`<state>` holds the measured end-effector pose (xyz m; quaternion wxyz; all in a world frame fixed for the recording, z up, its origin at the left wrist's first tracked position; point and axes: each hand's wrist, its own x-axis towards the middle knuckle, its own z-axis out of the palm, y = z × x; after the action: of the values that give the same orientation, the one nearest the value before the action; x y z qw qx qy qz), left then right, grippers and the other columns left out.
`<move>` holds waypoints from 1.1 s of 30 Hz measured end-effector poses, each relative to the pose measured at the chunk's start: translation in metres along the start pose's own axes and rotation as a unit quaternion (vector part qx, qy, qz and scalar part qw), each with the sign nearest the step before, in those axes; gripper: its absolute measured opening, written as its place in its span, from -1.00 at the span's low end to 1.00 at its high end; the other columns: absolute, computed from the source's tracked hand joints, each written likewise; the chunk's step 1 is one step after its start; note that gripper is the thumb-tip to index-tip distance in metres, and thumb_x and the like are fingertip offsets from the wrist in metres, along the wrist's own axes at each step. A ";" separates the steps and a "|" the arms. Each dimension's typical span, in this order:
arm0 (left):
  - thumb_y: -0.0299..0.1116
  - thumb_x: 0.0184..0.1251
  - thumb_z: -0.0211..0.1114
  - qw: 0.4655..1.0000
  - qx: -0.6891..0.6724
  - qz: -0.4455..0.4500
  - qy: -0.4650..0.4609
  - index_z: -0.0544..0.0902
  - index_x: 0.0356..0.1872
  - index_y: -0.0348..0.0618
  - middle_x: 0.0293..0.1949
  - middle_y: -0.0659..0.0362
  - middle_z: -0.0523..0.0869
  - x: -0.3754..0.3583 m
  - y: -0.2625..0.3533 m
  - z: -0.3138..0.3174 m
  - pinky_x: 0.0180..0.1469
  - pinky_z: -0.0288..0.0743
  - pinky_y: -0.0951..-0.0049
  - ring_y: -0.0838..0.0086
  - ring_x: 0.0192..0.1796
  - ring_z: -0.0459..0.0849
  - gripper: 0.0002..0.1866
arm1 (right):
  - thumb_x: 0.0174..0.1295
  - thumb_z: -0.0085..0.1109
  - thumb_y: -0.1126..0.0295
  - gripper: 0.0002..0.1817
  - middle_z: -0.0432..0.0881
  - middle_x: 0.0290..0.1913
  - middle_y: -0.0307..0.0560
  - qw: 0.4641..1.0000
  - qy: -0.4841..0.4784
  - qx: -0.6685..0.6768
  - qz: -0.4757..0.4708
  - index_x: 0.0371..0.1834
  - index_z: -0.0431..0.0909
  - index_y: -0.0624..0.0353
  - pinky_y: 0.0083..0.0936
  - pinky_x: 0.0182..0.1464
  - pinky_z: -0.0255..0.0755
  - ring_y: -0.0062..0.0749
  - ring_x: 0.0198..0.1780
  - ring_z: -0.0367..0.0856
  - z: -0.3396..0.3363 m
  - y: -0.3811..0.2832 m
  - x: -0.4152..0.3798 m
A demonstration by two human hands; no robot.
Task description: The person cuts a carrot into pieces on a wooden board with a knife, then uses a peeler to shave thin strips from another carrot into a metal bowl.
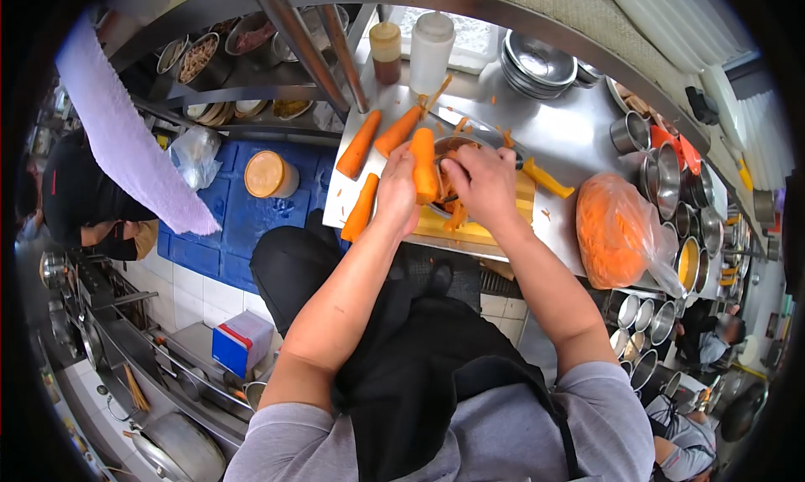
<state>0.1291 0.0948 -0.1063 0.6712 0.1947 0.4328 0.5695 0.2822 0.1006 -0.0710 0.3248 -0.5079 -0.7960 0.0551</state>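
Note:
My left hand (397, 193) is wrapped round a peeled carrot (425, 165), held upright over a metal bowl. My right hand (486, 183) is closed beside it, over the bowl; what its fingers hold is hidden. Orange peelings (456, 217) lie in and around the bowl, which stands on a yellow cutting board (524, 199). Left of my hands are several more carrots: one (359, 144) on the white board, one (360, 207) lower down, and one (397, 132) with its stalk near the bowl. A long orange-yellow piece (548, 178) rests at the right of the board.
A clear bag of shredded carrot (610, 235) sits right of the board. Behind are a white bottle (432, 53), a sauce bottle (386, 54) and stacked metal bowls (541, 56). A lidded tub (270, 175) stands on a blue surface (230, 237). Other people are at both sides.

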 end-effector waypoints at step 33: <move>-0.36 0.64 -0.13 0.999 0.015 0.016 0.043 0.37 0.38 -0.36 0.20 0.00 0.59 0.003 -0.003 -0.002 0.28 0.48 0.34 0.35 0.18 0.61 -0.57 | 0.31 0.29 0.20 -0.77 0.59 -0.49 -0.23 0.999 -0.020 0.009 -0.037 -0.43 0.51 0.01 -0.18 -0.07 0.21 -0.24 -0.32 0.58 0.016 -0.011 -0.002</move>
<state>0.1293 0.0964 -0.1113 0.6400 0.1866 0.4664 0.5815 0.2650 0.0976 -0.0802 0.3148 -0.4736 -0.8203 0.0605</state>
